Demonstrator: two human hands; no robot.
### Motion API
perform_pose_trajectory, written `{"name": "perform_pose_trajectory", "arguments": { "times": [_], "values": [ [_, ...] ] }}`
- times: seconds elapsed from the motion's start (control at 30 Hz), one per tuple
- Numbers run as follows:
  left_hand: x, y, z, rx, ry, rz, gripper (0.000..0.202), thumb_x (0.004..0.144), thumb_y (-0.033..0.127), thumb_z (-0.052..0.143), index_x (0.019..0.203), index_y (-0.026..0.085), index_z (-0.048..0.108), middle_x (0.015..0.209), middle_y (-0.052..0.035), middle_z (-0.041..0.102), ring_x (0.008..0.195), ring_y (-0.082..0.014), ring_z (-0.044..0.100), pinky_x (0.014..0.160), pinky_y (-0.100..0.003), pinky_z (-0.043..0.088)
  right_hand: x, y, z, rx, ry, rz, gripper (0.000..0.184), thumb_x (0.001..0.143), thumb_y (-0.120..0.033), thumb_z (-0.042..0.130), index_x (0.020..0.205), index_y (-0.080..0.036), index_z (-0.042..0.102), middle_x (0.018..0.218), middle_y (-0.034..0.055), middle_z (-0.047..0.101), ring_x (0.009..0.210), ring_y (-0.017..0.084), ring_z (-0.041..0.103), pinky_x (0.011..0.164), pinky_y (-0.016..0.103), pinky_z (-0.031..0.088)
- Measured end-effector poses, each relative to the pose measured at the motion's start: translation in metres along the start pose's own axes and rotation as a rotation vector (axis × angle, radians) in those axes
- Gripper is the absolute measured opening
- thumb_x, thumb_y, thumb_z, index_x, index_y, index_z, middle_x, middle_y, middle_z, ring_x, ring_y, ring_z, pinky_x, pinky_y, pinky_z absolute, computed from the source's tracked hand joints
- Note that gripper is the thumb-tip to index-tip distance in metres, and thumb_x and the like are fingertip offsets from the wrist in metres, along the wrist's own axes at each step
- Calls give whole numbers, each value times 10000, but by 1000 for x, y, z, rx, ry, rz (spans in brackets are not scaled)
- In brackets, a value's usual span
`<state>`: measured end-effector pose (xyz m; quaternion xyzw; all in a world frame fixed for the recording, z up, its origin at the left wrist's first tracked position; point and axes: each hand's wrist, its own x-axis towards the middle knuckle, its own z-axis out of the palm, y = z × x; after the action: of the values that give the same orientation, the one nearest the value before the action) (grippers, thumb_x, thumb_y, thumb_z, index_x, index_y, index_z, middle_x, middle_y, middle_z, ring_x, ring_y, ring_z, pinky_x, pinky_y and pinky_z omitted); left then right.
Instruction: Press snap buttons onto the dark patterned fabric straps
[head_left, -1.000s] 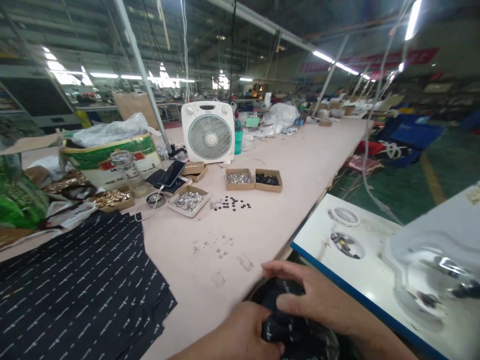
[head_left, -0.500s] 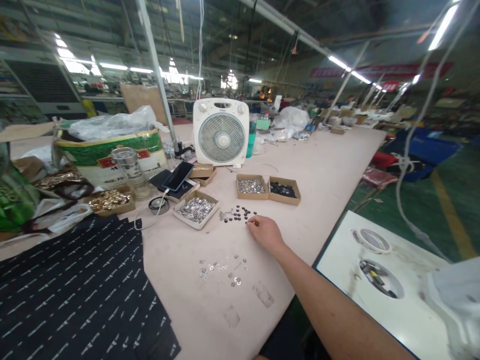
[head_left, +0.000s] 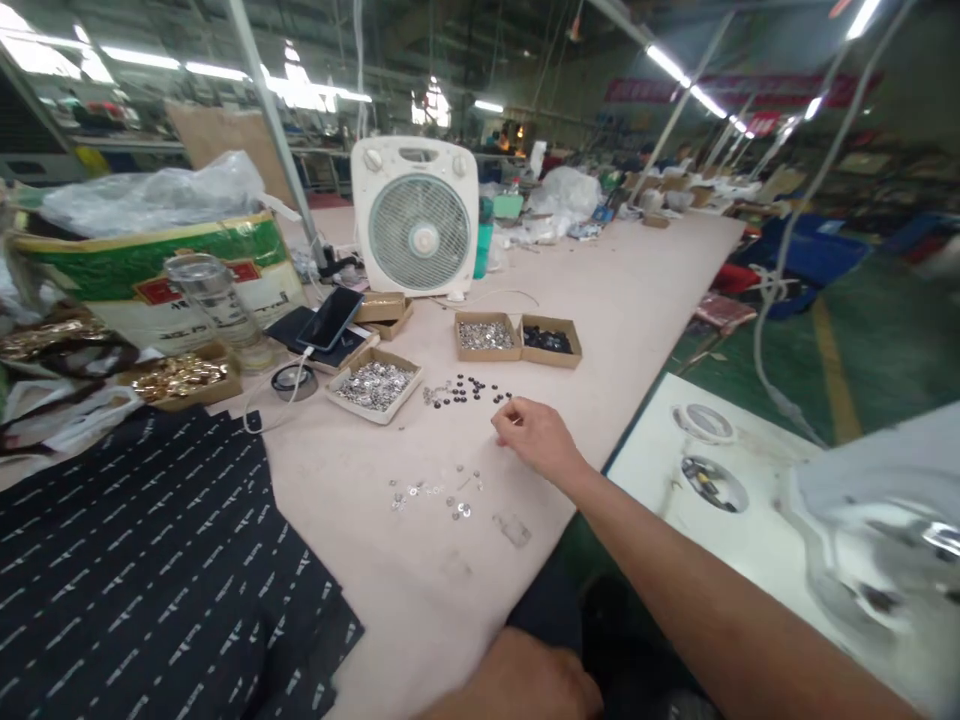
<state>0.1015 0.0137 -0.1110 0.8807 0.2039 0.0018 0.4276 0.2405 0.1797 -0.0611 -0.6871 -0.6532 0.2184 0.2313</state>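
Observation:
My right hand hangs over the table just below a scatter of black snap buttons. Its thumb and forefinger are pinched together, and whatever is between them is too small or hidden to make out. My left hand shows blurred at the bottom edge, near the table's front edge, its fingers hidden. Loose silver snap parts lie on the table between the two hands. Beyond them stand a box of silver parts, another of small metal parts and one of black buttons.
Dark printed fabric covers the table's left side. A box fan, a phone, a glass jar and a box of gold parts stand behind. To the right is a white machine on its own table.
My right hand has pulled back slightly from the black buttons, still pinched. My left hand has come into view at the bottom. The camera view has shifted, moving the scene up and left.

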Motion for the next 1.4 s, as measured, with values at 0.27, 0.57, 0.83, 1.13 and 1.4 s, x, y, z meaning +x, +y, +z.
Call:
{"name": "perform_pose_trajectory", "arguments": {
  "times": [0.27,0.57,0.83,1.13,1.4],
  "values": [
    [-14,22,8,334,-68,141,167,808,307,627,910,182,587,931,-51,679,824,-250,657,708,-385,547,-225,47,-20,570,-104,331,90,779,-284,663,764,-195,653,691,4,720,650,163,673,618,251,499],
    [-41,60,38,610,-6,381,168,828,212,597,988,180,554,876,-36,614,768,-224,563,629,-361,436,-352,45,-14,733,82,488,110,748,-292,694,831,-220,688,771,6,744,693,167,681,686,282,553],
    [-68,90,36,546,209,476,270,993,237,346,1040,146,595,813,-60,607,715,-207,516,633,-351,362,-382,30,-19,825,147,407,82,785,-283,697,856,-243,705,791,7,771,701,182,729,676,283,599],
    [-79,94,32,466,274,562,207,993,156,430,1096,112,604,813,-72,641,702,-176,525,641,-334,377,-398,23,-14,924,202,378,176,780,-219,696,955,-240,694,856,6,787,725,169,755,673,261,630],
    [-79,100,29,485,292,594,176,975,127,459,1056,112,614,822,-82,659,719,-179,549,647,-337,406,-400,22,-15,830,265,332,215,786,-249,734,999,-257,706,859,7,794,719,179,754,684,274,635]
  ]
}}
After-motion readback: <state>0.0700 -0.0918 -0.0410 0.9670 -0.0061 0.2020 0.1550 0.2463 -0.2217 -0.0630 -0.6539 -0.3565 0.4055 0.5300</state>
